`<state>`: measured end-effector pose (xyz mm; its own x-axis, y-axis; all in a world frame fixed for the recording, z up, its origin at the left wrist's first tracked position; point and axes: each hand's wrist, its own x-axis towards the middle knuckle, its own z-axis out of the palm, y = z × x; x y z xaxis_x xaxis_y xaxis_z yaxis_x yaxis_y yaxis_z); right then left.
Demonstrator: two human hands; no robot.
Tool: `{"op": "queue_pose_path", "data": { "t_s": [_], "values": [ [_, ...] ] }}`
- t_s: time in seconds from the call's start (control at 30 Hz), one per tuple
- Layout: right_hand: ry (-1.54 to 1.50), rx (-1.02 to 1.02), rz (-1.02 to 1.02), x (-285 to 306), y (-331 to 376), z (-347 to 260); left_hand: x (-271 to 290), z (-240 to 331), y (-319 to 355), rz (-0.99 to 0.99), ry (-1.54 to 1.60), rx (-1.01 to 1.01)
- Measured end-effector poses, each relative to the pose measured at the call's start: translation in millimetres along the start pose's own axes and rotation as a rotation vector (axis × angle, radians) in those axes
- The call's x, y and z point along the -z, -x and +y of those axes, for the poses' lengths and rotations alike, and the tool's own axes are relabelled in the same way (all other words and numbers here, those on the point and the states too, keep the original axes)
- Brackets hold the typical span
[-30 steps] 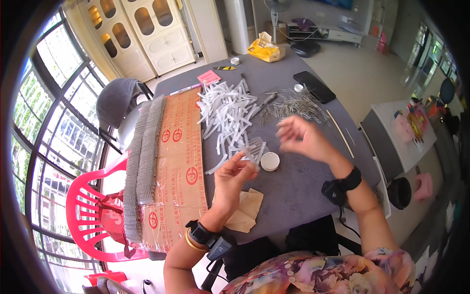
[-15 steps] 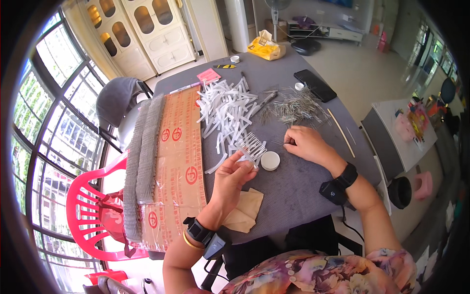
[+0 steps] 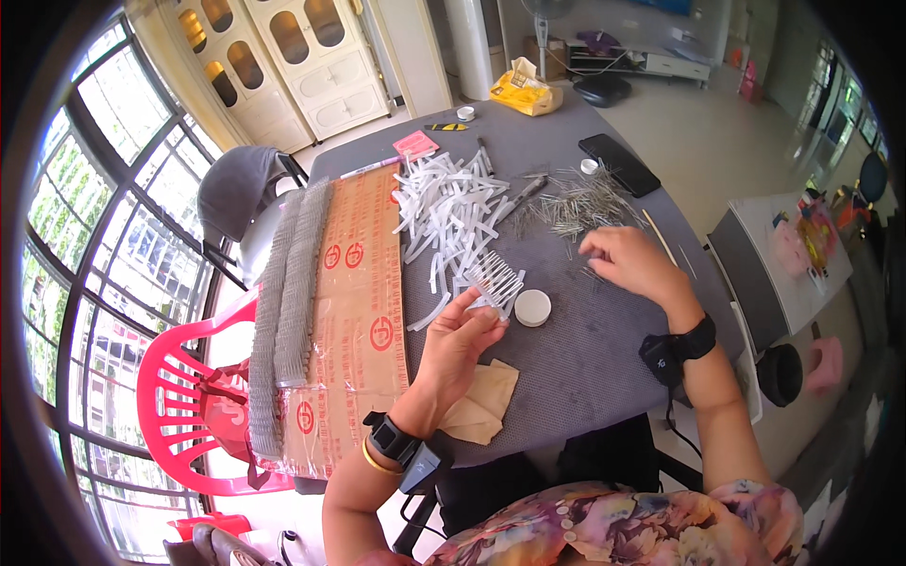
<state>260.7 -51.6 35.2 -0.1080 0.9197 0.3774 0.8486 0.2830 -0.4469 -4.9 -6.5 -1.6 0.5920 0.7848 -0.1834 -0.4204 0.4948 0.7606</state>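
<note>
My left hand (image 3: 455,341) is closed on a white plastic strip (image 3: 493,314), pinching its lower end between thumb and fingers. A row of thin metal pins (image 3: 494,276) stands out from the strip like comb teeth. My right hand (image 3: 634,264) hovers over the table just nearer than a loose heap of thin metal pins (image 3: 582,203). Its thumb and forefinger look apart, and nothing shows clearly between them. Beyond my left hand lies a large pile of white plastic strips (image 3: 448,203). A round white lid (image 3: 532,307) sits just right of the held strip.
On the left, brown cardboard (image 3: 354,274) carries two long rows of grey, bristly pieces (image 3: 274,311). A folded beige cloth (image 3: 481,406) lies near my left wrist. A black phone (image 3: 620,165), a thin wooden stick (image 3: 661,236) and a yellow bag (image 3: 525,90) are on the grey table.
My right hand has shifted right and a little farther away, toward the metal pins, and its fingers have loosened. My left hand keeps its hold on the strip. The whole view has moved slightly.
</note>
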Motion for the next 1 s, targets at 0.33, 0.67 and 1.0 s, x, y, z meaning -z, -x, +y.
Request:
{"op": "queue_pose_path", "data": {
  "t_s": [0.33, 0.67, 1.0],
  "values": [
    [0.122, -0.255, -0.165, 16.8, 8.1, -2.6, -2.0, 1.9, 1.5, -0.008, 0.0, 0.001],
    [-0.025, -0.167, -0.187, 5.9, 7.8, -2.1, 1.3, 1.8, 2.5, -0.013, 0.009, 0.006],
    [-0.251, -0.115, -0.15, -5.8, 5.5, -2.2, 1.1, 0.3, 0.7, 0.012, 0.038, 0.009]
  ]
}}
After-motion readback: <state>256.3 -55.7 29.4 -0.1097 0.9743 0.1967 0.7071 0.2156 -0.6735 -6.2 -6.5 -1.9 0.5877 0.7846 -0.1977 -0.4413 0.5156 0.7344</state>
